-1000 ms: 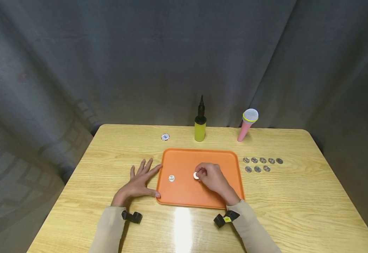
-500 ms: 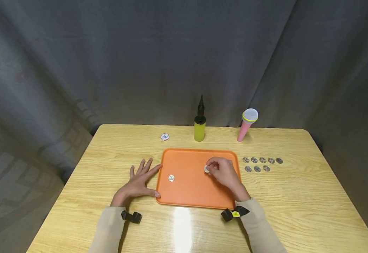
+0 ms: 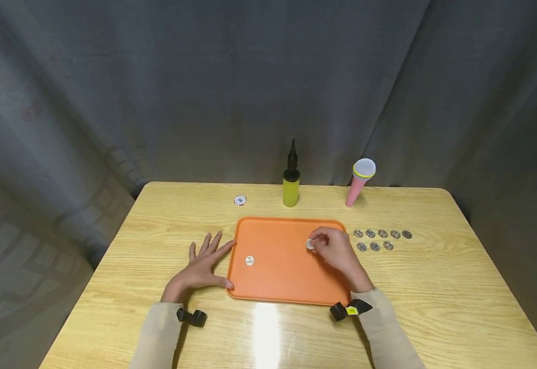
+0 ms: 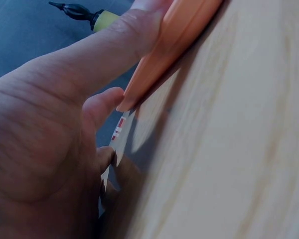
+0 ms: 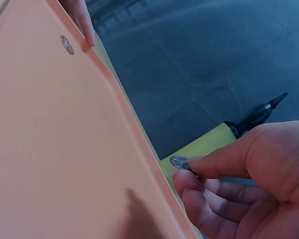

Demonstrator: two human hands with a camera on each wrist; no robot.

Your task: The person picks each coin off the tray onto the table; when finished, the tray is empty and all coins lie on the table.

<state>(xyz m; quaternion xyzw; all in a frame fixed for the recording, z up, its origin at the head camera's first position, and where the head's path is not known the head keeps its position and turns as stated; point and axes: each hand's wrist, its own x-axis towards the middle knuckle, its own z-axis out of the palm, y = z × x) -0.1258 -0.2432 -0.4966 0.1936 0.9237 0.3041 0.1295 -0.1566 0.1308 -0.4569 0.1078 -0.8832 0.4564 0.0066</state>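
Note:
My right hand (image 3: 339,253) pinches a silver coin (image 5: 179,162) between thumb and index finger, above the right part of the orange tray (image 3: 275,238). In the right wrist view the coin stands out past the fingertips, clear of the tray, and a shadow falls on the tray below. Another silver coin (image 3: 250,261) lies flat near the tray's left side. My left hand (image 3: 199,269) is spread on the wooden table, its thumb and index fingertip touching the tray's left rim. The left wrist view shows the thumb (image 4: 134,32) against the tray's side.
Right of the tray, several silver coins (image 3: 382,233) lie in two rows. Behind it stand a yellow hand pump (image 3: 291,192) with a black nozzle and a pink toy microphone (image 3: 356,190). A poker chip (image 3: 240,200) lies back left. A grey curtain (image 3: 231,102) hangs behind the table.
My right hand has moved right and slightly away from me over the tray, carrying the pinched coin. The left hand, the tray and the other coins have stayed in place.

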